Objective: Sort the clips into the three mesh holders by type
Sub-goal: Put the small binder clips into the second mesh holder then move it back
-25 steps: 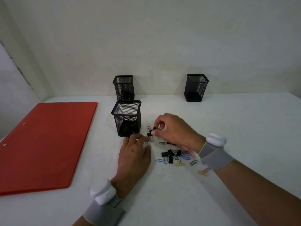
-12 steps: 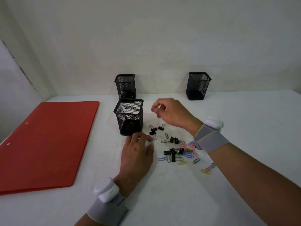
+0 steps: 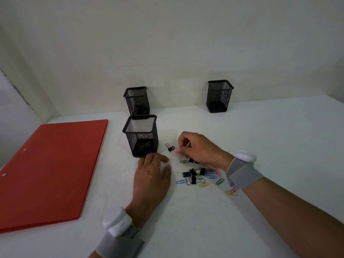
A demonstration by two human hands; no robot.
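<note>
On the white bench (image 3: 260, 146) a small heap of clips (image 3: 199, 174) lies near the middle, a little toward the front edge: black binder clips mixed with thin coloured paper clips. One binder clip (image 3: 170, 147) lies apart from the heap, just beside the nearest mesh holder (image 3: 140, 135), which already has some clips at its bottom. A second holder (image 3: 137, 100) stands behind it close to the back edge and shows something dark inside; the third holder (image 3: 219, 95) stands well apart toward the back right. The right hand (image 3: 201, 149) is curled above the heap with the fingertips pressed together, and a thin pale thing shows between them; what it is, I cannot tell. The left hand (image 3: 151, 174) rests flat on the bench, fingers loosely together, holding nothing. I judge all the clips very light and stiff. The binder clip is best taken by its black body or by the wire handles, which give a sure pinch. The paper clips are flat and smooth, so they may slip; it is better to slide a nail under one end. A red folder (image 3: 48, 168) lies along the left edge.
</note>
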